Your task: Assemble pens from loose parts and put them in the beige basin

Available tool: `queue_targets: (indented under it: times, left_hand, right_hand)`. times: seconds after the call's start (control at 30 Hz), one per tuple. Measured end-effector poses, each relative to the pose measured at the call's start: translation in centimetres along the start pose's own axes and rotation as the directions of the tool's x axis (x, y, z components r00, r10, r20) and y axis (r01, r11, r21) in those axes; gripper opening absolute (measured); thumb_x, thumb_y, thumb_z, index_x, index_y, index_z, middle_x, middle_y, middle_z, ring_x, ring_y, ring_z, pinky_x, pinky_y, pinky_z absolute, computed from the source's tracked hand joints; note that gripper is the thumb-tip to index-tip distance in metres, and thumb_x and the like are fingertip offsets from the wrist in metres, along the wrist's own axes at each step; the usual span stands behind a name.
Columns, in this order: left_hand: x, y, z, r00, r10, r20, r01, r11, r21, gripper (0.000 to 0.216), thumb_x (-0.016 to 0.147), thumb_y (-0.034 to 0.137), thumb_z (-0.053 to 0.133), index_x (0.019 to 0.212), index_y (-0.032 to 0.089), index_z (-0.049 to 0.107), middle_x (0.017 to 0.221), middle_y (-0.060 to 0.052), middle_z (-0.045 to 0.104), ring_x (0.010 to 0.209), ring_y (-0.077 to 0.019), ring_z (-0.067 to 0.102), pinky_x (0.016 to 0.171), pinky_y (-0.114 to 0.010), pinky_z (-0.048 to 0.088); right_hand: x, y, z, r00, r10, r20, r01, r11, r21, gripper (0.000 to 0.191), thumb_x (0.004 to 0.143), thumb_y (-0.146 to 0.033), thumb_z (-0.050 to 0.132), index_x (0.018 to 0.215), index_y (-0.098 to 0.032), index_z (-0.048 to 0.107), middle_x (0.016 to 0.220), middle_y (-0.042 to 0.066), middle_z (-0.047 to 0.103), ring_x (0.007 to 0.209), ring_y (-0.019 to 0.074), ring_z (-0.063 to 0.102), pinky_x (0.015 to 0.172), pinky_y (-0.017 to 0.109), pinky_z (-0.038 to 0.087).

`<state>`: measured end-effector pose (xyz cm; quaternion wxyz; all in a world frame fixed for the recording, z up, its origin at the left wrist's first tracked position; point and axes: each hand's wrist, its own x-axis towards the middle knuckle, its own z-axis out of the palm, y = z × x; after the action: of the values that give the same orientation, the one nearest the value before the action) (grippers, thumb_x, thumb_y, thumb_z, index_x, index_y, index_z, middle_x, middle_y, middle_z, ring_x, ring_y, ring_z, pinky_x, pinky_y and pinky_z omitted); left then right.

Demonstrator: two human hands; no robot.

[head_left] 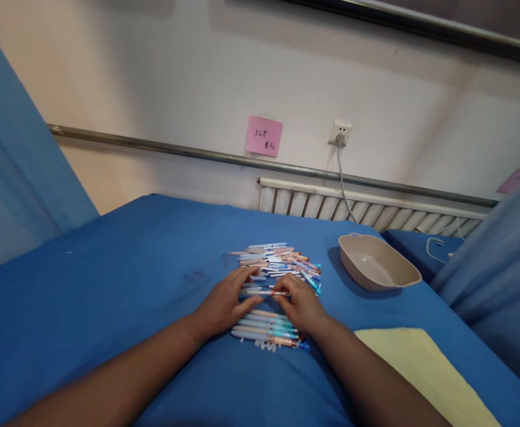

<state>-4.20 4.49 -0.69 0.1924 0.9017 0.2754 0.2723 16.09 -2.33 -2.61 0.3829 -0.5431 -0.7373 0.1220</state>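
Observation:
A loose pile of several pens [282, 261] in pastel colours lies on the blue cloth [121, 279]. Closer to me, a short row of pens [266, 329] lies side by side. Between the two groups, one pen [264, 292] is held level at both ends. My left hand [224, 305] pinches its left end and my right hand [300, 302] pinches its right end. Both hands rest on the cloth over the near row.
A beige oval basin [378, 261] stands to the right of the pens. A yellow cloth [424, 367] lies at the near right. Blue curtains hang at both sides. A radiator, a wall socket with cable and a pink note are on the wall behind.

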Motion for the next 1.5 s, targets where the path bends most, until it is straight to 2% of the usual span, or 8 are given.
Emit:
queue_targets:
  times: [0.13, 0.33, 0.47, 0.63, 0.77, 0.9, 1.2, 1.5]
  left_hand:
    - [-0.1, -0.3, 0.2, 0.997, 0.067, 0.042, -0.068, 0.997, 0.032, 0.032, 0.09, 0.027, 0.044, 0.12, 0.021, 0.051, 0.118, -0.007, 0.06, 0.107, -0.02, 0.055, 0.094, -0.035, 0.043]
    - [0.3, -1.8, -0.5, 0.998, -0.064, 0.016, 0.062, 0.99, 0.131, 0.03, 0.09, 0.028, 0.041, 0.116, 0.018, 0.054, 0.113, -0.009, 0.063, 0.103, -0.0225, 0.057, 0.09, -0.037, 0.045]
    - [0.4, -1.9, -0.4, 0.997, -0.08, -0.019, 0.081, 0.988, 0.132, 0.032, 0.09, 0.029, 0.042, 0.117, 0.018, 0.054, 0.113, -0.008, 0.063, 0.103, -0.0227, 0.058, 0.091, -0.037, 0.045]
    - [0.3, -0.9, 0.9, 0.999, -0.017, -0.039, 0.02, 0.998, 0.066, 0.033, 0.09, 0.031, 0.042, 0.119, 0.019, 0.052, 0.117, -0.009, 0.061, 0.106, -0.0217, 0.057, 0.093, -0.037, 0.045]
    - [0.2, -0.2, 1.6, 0.999, 0.019, -0.027, -0.018, 0.999, 0.037, 0.031, 0.089, 0.029, 0.045, 0.118, 0.02, 0.053, 0.115, -0.008, 0.062, 0.105, -0.0208, 0.058, 0.091, -0.036, 0.046]
    - [0.2, -0.2, 1.2, 1.0, -0.012, -0.016, 0.013, 0.999, 0.053, 0.031, 0.089, 0.029, 0.046, 0.118, 0.019, 0.053, 0.114, -0.008, 0.063, 0.104, -0.0211, 0.058, 0.092, -0.036, 0.045]
    - [0.8, -1.9, 0.5, 0.988, -0.121, -0.091, 0.134, 0.98, 0.15, 0.032, 0.086, 0.032, 0.049, 0.114, 0.018, 0.056, 0.102, -0.008, 0.067, 0.095, -0.0235, 0.061, 0.087, -0.039, 0.045]
    - [1.1, -2.1, 0.7, 0.991, -0.121, -0.054, 0.128, 0.978, 0.167, 0.03, 0.08, 0.022, 0.055, 0.111, 0.019, 0.057, 0.106, -0.007, 0.065, 0.1, -0.0238, 0.056, 0.089, -0.037, 0.043]
  right_hand:
    - [0.1, 0.4, 0.0, 1.0, 0.009, -0.004, -0.009, 1.0, -0.001, 0.006, 0.081, -0.017, 0.056, 0.086, -0.02, 0.056, 0.084, 0.002, 0.058, 0.081, 0.0158, 0.054, 0.071, 0.027, 0.04]
    - [0.5, 2.8, -1.3, 0.996, 0.087, -0.035, -0.09, 0.993, -0.075, 0.002, 0.081, -0.019, 0.055, 0.082, -0.02, 0.056, 0.082, 0.002, 0.059, 0.078, 0.0164, 0.054, 0.069, 0.027, 0.04]
    - [0.7, 3.9, -1.5, 0.973, 0.196, -0.122, -0.206, 0.975, -0.081, 0.005, 0.081, -0.022, 0.054, 0.086, -0.02, 0.054, 0.084, 0.003, 0.062, 0.078, 0.0175, 0.057, 0.071, 0.029, 0.041]
    - [0.8, 2.0, -0.3, 0.957, 0.266, -0.117, -0.247, 0.957, 0.155, 0.015, 0.088, -0.031, 0.045, 0.096, -0.021, 0.052, 0.083, 0.002, 0.066, 0.075, 0.0162, 0.06, 0.067, 0.027, 0.043]
    - [0.7, 0.6, 0.8, 0.962, 0.27, -0.034, -0.261, 0.95, 0.171, 0.018, 0.085, -0.038, 0.05, 0.087, -0.022, 0.058, 0.078, 0.001, 0.066, 0.071, 0.0156, 0.06, 0.064, 0.026, 0.043]
    - [0.7, 1.5, 1.0, 0.951, 0.308, -0.028, -0.298, 0.936, 0.189, 0.018, 0.083, -0.037, 0.052, 0.086, -0.021, 0.058, 0.075, 0.0, 0.065, 0.067, 0.0149, 0.059, 0.061, 0.025, 0.044]
    - [1.0, 4.1, -1.6, 0.962, 0.26, -0.085, -0.265, 0.962, -0.058, 0.013, 0.084, -0.03, 0.052, 0.092, -0.02, 0.058, 0.079, 0.002, 0.067, 0.073, 0.0168, 0.061, 0.066, 0.027, 0.042]
    - [1.1, 4.6, -1.3, 0.966, 0.249, -0.067, -0.258, 0.948, -0.187, 0.015, 0.085, -0.027, 0.052, 0.098, -0.02, 0.056, 0.088, 0.005, 0.067, 0.081, 0.018, 0.062, 0.072, 0.029, 0.042]
